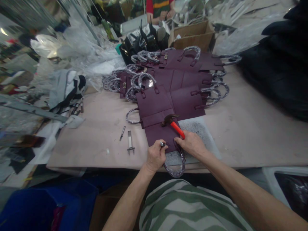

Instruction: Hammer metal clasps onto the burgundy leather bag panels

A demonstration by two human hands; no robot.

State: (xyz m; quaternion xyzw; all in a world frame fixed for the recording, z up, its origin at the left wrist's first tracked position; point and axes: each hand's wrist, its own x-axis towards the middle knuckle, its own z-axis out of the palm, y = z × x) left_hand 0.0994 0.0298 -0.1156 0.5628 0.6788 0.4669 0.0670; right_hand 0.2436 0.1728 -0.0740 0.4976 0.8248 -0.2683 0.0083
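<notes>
My right hand (191,144) grips a hammer (173,123) by its orange handle, with the dark head lying over a purple leather bag panel (158,133). My left hand (156,156) is closed on a small metal punch (162,144) at the panel's near edge. The panel lies on a grey pad (204,131) near the table's front edge, and its plastic-wrapped handle (176,170) hangs over that edge. Behind it lies a stack of more purple bag panels (183,86) with wrapped handles.
Two small metal tools (130,141) lie on the tan table (252,128) to the left. Black bags (141,41) and a cardboard box (192,35) stand at the back, where another person's hands (166,14) work. Dark fabric (281,70) is piled at right, clutter at left.
</notes>
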